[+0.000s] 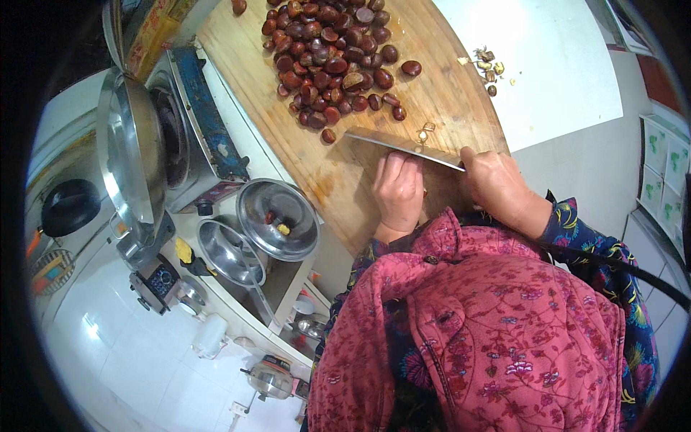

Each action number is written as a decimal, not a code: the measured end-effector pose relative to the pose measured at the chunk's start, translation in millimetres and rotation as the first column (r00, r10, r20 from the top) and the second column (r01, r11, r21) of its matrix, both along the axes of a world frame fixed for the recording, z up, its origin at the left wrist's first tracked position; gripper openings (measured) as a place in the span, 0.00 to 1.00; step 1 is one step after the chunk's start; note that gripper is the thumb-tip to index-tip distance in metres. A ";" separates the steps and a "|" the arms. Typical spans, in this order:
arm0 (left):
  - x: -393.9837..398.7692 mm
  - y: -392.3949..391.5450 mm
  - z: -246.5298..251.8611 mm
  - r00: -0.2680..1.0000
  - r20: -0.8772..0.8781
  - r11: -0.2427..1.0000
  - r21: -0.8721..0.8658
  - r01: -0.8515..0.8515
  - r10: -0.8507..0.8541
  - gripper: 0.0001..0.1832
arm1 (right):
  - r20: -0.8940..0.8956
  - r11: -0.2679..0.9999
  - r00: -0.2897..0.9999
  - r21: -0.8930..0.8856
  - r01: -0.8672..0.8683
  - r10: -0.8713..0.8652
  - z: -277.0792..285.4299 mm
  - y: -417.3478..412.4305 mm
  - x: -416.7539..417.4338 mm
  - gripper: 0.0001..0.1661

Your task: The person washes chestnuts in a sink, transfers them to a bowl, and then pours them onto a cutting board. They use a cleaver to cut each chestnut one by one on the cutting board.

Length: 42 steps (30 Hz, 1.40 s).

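Observation:
My right hand grips the handle of a kitchen cleaver. Its blade points left, low over a round-edged wooden cutting board. My left hand is on the near side of the blade with fingers bent, fingertips against or just under it; whatever they pinch is hidden. Small pale cut pieces lie just beyond the blade. Farther up the board is a large heap of glossy brown chestnuts, some with cut faces showing. One loose chestnut sits near the blade's tip.
Chestnut scraps lie on a white tabletop at right. Left of the board are a steel basin holding two small pieces, a steel pot with a long-handled utensil, and a gas stove beside a large steel lid or pan.

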<state>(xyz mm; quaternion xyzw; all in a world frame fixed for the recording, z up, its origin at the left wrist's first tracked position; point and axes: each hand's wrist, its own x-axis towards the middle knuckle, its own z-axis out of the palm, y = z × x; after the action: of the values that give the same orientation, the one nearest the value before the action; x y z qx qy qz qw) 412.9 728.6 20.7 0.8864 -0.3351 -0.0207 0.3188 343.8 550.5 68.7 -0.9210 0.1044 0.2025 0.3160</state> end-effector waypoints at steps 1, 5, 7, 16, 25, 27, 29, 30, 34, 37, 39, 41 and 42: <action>-0.3 0.5 0.4 1.000 0.001 1.000 0.011 0.001 -0.001 0.06 | 0.019 1.000 1.000 -0.002 -0.022 0.022 3.0 0.1 1.8 0.07; -2.5 -2.2 -4.8 0.999 0.040 1.000 0.004 -0.012 0.012 0.07 | -0.062 0.999 0.998 -0.041 -0.021 0.018 10.6 -1.7 -5.4 0.07; -5.5 -0.3 -7.7 0.999 0.039 1.000 -0.010 -0.020 0.020 0.07 | 0.010 1.000 1.000 -0.029 -0.013 0.014 9.5 1.0 -6.8 0.08; -4.4 -4.5 -5.8 0.997 0.058 0.997 -0.058 -0.051 0.054 0.03 | 0.112 0.999 0.994 -0.053 0.013 -0.007 -11.6 5.8 7.0 0.05; -8.5 -4.1 -7.3 0.996 0.057 0.998 -0.016 -0.067 0.068 0.03 | 0.141 0.994 0.989 -0.105 -0.021 0.036 -6.2 13.2 4.8 0.05; -4.7 -4.5 -3.1 0.997 0.065 0.998 -0.048 -0.047 0.050 0.05 | 0.209 0.996 0.978 -0.078 0.039 -0.022 -23.4 6.1 5.5 0.05; -5.5 -3.7 -3.6 0.998 0.057 0.994 -0.101 -0.029 0.035 0.07 | 0.227 0.992 0.969 -0.051 0.112 -0.098 -30.6 -11.0 -6.1 0.06; -6.1 -4.6 -2.5 0.999 0.034 0.995 -0.093 -0.028 0.032 0.07 | 0.210 0.987 0.968 -0.049 0.154 -0.141 -28.1 -21.9 -13.0 0.04; -6.5 1.5 -9.6 0.997 -0.050 0.982 -0.178 -0.065 0.057 0.05 | 0.237 0.974 0.945 0.072 0.216 -0.227 -6.2 -42.1 -37.0 0.07; -9.3 3.1 -4.9 0.984 -0.160 0.978 -0.181 -0.107 0.078 0.05 | 0.115 0.953 0.949 0.116 0.281 -0.294 3.2 -47.9 -54.1 0.08; -9.8 5.1 -0.9 0.971 -0.217 0.975 -0.173 -0.142 0.102 0.07 | 0.113 0.948 0.944 0.110 0.298 -0.310 -1.6 -51.0 -66.6 0.08; -9.4 2.4 0.5 0.958 -0.259 0.970 -0.174 -0.167 0.119 0.10 | 0.091 0.947 0.944 0.092 0.308 -0.316 -4.0 -53.8 -77.2 0.08; -9.2 0.4 1.8 0.953 -0.272 0.967 -0.178 -0.184 0.131 0.12 | 0.071 0.950 0.949 0.077 0.302 -0.308 -3.4 -55.1 -80.3 0.08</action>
<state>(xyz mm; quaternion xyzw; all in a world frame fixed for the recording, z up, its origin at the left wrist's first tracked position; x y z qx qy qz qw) 403.7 729.1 22.5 0.8633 -0.2189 -0.0764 0.4484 263.5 495.4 65.3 -0.8904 0.2258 0.1164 0.3776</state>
